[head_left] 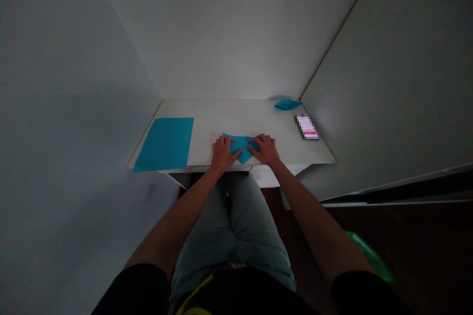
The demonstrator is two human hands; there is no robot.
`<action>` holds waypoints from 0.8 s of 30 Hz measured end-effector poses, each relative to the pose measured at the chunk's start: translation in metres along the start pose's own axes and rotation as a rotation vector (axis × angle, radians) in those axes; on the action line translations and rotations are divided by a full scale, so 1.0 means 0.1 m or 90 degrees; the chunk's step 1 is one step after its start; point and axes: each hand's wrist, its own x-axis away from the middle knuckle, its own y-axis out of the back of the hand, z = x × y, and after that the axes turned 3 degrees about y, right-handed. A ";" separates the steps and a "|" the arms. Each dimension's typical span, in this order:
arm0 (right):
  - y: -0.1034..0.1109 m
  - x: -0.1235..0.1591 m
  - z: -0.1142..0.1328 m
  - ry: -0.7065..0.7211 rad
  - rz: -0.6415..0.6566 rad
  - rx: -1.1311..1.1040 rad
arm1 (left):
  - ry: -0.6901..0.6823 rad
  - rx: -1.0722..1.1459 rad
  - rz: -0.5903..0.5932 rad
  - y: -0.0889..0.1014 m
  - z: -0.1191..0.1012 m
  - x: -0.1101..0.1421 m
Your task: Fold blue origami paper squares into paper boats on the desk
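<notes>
A small piece of folded blue paper point(238, 146) lies near the front edge of the white table, its lower side coming to a point and a crease running down its middle. My left hand point(222, 151) rests on its left part, thumb stretched toward the middle and apart from the fingers. On the right part lies my right hand point(265, 148), its thumb and fingers also spread, with blue paper showing between them. Both hands press the paper against the tabletop and cover its side edges.
A flat blue sheet point(166, 142) lies at the left of the white table point(218, 113), slightly over its front edge. A folded blue paper boat point(287, 104) sits at the back right, near a phone point(307, 127). Walls enclose three sides. Something green point(371, 256) is low on the right.
</notes>
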 end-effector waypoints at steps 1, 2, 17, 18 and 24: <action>-0.01 0.00 -0.01 0.000 0.001 -0.002 | -0.016 -0.010 0.018 0.01 -0.01 0.01; -0.01 0.00 -0.01 -0.001 0.002 -0.004 | -0.030 -0.016 0.035 0.03 -0.01 0.02; 0.10 -0.01 0.05 0.023 0.016 -0.060 | -0.141 0.006 0.133 0.14 0.43 -0.14; 0.10 -0.01 0.04 0.040 0.026 -0.060 | -0.141 0.009 0.129 0.14 0.46 -0.15; 0.07 -0.02 0.03 0.129 0.075 -0.029 | -0.107 0.031 0.121 0.17 0.44 -0.17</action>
